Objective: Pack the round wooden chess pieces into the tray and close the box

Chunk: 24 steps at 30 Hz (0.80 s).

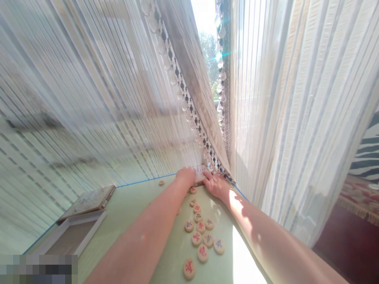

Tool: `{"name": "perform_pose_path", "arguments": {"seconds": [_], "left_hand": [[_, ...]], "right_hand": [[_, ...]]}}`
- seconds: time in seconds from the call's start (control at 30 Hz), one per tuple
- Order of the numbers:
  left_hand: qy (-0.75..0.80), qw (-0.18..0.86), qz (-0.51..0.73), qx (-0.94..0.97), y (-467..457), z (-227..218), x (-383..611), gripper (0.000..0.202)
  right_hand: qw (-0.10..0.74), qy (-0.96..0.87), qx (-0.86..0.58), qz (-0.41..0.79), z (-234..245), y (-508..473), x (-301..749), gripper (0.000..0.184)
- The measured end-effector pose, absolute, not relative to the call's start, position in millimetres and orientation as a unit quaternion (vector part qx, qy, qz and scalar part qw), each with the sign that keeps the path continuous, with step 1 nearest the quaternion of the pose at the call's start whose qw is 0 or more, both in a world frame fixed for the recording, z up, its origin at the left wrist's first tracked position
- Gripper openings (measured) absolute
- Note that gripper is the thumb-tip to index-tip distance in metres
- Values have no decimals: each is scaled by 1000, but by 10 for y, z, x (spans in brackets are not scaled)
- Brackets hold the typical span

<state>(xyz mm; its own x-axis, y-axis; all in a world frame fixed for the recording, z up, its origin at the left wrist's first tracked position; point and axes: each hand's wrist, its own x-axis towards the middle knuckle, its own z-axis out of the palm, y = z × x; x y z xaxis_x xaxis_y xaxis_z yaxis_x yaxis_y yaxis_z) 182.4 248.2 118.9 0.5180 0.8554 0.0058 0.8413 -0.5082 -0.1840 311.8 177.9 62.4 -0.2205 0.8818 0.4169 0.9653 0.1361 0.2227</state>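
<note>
Both my arms stretch to the far corner of a pale green table (133, 213). My left hand (186, 176) and my right hand (216, 184) are closed on a small flat box (200, 173) with printed marks, right under the beaded curtain edge. The left fingers curl over its near left side. The right fingers lie along its right side. Several round wooden game discs (200, 236) with red or dark characters lie scattered between my forearms. One lone disc (161, 183) sits near the table's far edge.
An open wooden box (74, 236) with its hinged lid (89, 201) stands at the left of the table. Sheer striped curtains (281, 118) hang close behind and at both sides. A beaded trim (189, 106) hangs over the corner. A zebra-patterned cushion (367, 157) is at far right.
</note>
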Motion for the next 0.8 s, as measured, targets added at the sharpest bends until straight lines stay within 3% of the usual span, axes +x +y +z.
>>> {"name": "perform_pose_path", "arguments": {"seconds": [0.17,0.33,0.47,0.8], "left_hand": [[-465,77,45,-881,2512,1166,1778,39],[-440,66,51,-894,2562,1162,1783,33],[-463,46,38,-884,2561,1187,1817,49],[-472,25,48,-880,2486,1267,1831,49]], "right_hand": [[64,-749,-620,-226,651,1747,3107,38],[95,-740,-629,-220,617,1773,3093,36],[113,-749,-615,-219,587,1780,3111,35],[127,-749,-617,-202,574,1776,3117,39]]}}
